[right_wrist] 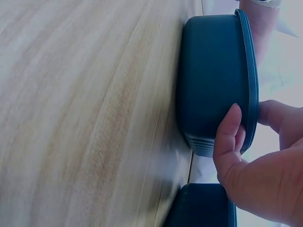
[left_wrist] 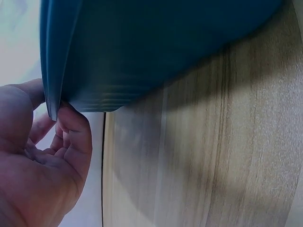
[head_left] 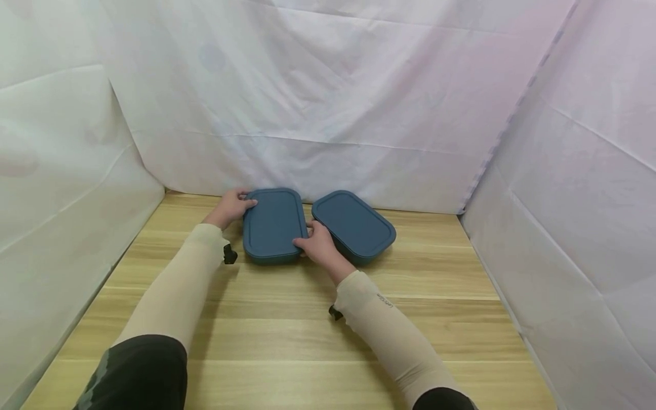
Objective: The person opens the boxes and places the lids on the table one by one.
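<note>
Your left hand (head_left: pixel 229 208) grips the far-left corner of the left box (head_left: pixel 273 226), a dark blue lidded food box lying flat on the wooden table (head_left: pixel 287 336). In the left wrist view the fingers (left_wrist: pixel 71 127) curl under the lid rim at that corner w/ the thumb up on the lid side, so it's a narrow pinch on the rim, not a wide grasp.

Your right hand (head_left: pixel 320 246) sits at the near-right edge of the same box, in the gap btwn it and the right box (head_left: pixel 355 225). The right wrist view shows the thumb (right_wrist: pixel 228 137) pressed on the box's side wall just below the lid rim, and the other fingers (right_wrist: pixel 277 116) wrapped over onto the lid: again a narrow hold on the edge.

Both boxes stand near the back of the table, close to the white cloth backdrop (head_left: pixel 328 97). They're just beside each other; can't tell if they touch. Left box runs straight front-to-back; right box is turned at an angle, near end swung out to the right. Both lids are on.

Beige sleeves (head_left: pixel 179 285) cover both forearms, w/ a small black clip at each wrist.
</note>
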Available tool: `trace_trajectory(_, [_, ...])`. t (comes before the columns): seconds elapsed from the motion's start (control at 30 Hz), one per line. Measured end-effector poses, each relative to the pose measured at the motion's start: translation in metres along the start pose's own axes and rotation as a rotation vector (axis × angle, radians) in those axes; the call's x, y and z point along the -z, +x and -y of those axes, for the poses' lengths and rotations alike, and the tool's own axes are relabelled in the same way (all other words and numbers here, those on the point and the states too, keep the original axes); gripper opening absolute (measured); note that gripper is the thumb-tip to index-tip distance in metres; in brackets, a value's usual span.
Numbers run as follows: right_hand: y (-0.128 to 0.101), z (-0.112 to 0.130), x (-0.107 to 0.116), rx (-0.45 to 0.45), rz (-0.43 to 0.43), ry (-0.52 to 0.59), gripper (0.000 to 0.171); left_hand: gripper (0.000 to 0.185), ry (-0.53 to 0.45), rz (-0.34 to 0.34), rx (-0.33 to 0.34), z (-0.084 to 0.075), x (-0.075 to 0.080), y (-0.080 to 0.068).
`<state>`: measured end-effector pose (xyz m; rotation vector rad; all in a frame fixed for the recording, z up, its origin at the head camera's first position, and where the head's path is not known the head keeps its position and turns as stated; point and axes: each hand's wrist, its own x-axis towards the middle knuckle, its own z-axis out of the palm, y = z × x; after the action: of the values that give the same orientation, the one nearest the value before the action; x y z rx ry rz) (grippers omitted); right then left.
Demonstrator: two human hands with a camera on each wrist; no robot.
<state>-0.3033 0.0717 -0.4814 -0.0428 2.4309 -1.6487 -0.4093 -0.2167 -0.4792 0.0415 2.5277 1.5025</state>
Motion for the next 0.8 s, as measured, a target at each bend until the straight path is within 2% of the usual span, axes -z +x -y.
trace_trajectory(0.3, [-0.003,-0.001,0.002,0.005,0.007,-0.003,0.078,0.06,-0.031,-0.009,-0.012,-0.008,0.002,-0.006])
trace_trajectory(0.43, [-0.006,-0.002,0.003,-0.006,0.025,0.058,0.077,0.057,-0.055,-0.003,-0.004,-0.009,0.003,-0.008])
trace_trajectory(0.6, [-0.011,-0.002,0.006,-0.02,0.043,0.121,0.074,0.057,-0.091,0.021,-0.01,-0.011,0.003,-0.013])
trace_trajectory(0.8, [-0.019,-0.004,0.011,-0.016,0.08,0.098,0.075,0.058,-0.128,0.066,-0.023,-0.014,0.006,-0.022])
